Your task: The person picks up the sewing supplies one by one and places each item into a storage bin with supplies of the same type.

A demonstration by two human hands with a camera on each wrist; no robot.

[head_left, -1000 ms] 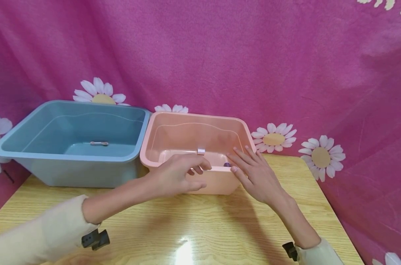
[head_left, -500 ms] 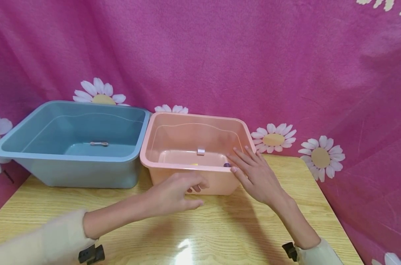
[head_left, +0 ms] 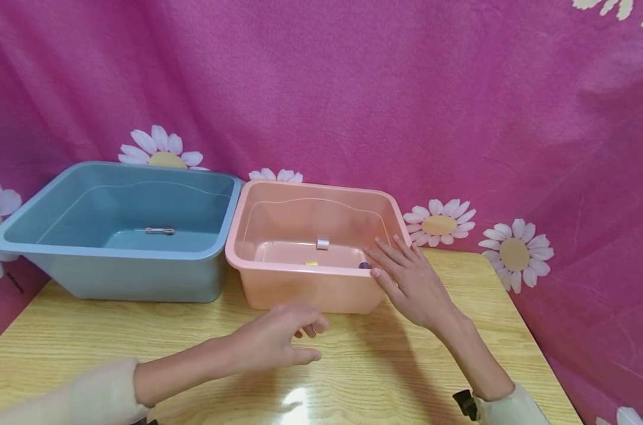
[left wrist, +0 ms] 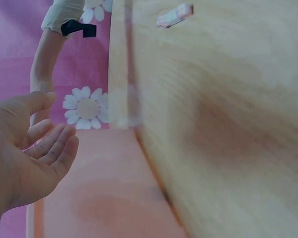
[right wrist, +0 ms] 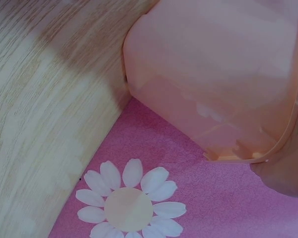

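My left hand (head_left: 279,339) hovers over the table in front of the pink plastic tub (head_left: 316,292), holding nothing, its fingers loosely bent. The left wrist view also shows this hand (left wrist: 32,148) with an empty palm. My right hand (head_left: 414,286) lies with fingers spread at the tub's front right rim. Inside the pink tub are a small silvery-white piece (head_left: 322,244), a yellow piece (head_left: 311,264) and a dark purple piece (head_left: 364,265), the last two partly hidden by the front wall. A larger blue-grey tub (head_left: 141,274) holds a small pale stick with pinkish ends (head_left: 159,231).
Both tubs stand side by side at the back of the wooden table (head_left: 353,378). A magenta curtain (head_left: 321,100) with daisies hangs right behind them and along the right side. A pale pinkish-white shape (left wrist: 175,16) shows over the tabletop in the left wrist view.
My left hand has drawn back from the pink tub's front rim, down toward me, uncovering the yellow piece inside. My right hand has stayed at the rim.
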